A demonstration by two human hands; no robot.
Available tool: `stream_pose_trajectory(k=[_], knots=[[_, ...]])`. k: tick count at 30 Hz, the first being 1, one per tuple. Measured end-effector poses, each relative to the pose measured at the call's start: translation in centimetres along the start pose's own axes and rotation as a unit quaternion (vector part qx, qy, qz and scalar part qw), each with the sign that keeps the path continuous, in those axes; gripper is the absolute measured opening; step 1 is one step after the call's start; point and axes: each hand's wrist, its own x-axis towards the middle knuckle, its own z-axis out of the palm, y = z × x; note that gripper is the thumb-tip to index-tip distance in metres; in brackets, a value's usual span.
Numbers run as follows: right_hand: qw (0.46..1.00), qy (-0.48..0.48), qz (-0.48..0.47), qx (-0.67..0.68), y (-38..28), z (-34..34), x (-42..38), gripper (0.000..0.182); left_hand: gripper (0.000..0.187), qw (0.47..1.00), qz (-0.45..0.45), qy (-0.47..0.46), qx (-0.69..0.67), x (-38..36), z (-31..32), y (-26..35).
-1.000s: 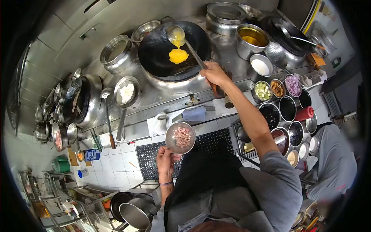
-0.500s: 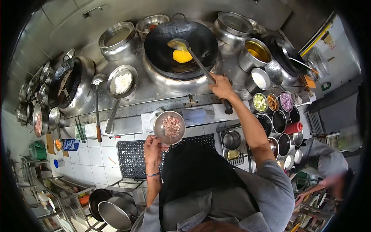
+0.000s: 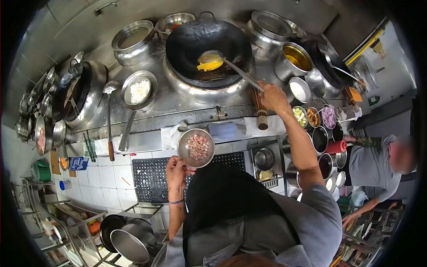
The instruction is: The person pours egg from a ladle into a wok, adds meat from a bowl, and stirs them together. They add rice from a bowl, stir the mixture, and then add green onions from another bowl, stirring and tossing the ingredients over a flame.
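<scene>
My left hand [image 3: 177, 171] grips the rim of a metal bowl [image 3: 181, 150] holding diced pink meat [image 3: 197, 147], in front of the stove's edge. My right hand [image 3: 273, 98] is closed round the handle of a long metal ladle [image 3: 243, 74]. The ladle's head touches the yellow egg [image 3: 209, 66] in the black wok [image 3: 187, 44]. Left of the wok, a strainer [image 3: 151, 82] carries white rice [image 3: 140, 91]. A bamboo brush [image 3: 261, 116] stands just below my right hand.
Right of the wok are an oil pot [image 3: 294, 58], a container of white powder [image 3: 300, 89] and cups of chopped ingredients [image 3: 328, 116]. Another ladle [image 3: 110, 120] lies left. A co-worker [image 3: 376, 162] leans over at the right. Pots [image 3: 132, 242] stand lower left.
The ladle and my right hand have moved right and slightly down, and the egg is now bunched or folded under the ladle. The co-worker has shifted. My left hand holds the bowl almost still.
</scene>
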Motion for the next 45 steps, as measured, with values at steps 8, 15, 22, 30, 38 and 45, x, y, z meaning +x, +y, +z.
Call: stream_pose_trajectory(k=[8, 15, 22, 30, 38, 45], knots=[[0.998, 0.018, -0.023, 0.05, -0.4, 4.0, 3.1, 0.041, 0.009, 1.0, 0.002, -0.015, 0.004, -0.1, 0.2, 0.6], [0.997, 0.047, -0.004, 0.056, 0.5, 4.4, 3.2, 0.05, 0.007, 0.989, 0.107, 0.098, -0.004, 2.6, -6.1, 2.1], [0.988, 0.061, -0.09, 0.111, 2.5, 4.9, 1.1, 0.052, 0.014, 0.953, 0.166, 0.251, -0.038, 11.4, -14.0, 3.0], [0.997, 0.041, 0.009, 0.068, -1.6, 6.4, 3.1, 0.048, 0.03, 0.96, 0.125, 0.249, -0.028, 13.1, -16.3, 1.1], [0.997, 0.038, 0.047, 0.041, -1.1, 7.4, 3.5, 0.054, 0.046, 0.95, 0.085, 0.275, -0.123, 9.9, -16.2, -4.3], [0.993, 0.053, 0.015, 0.108, -2.4, 5.8, 0.3, 0.053, 0.042, 0.991, 0.028, 0.076, 0.109, 8.5, -14.7, -12.4]])
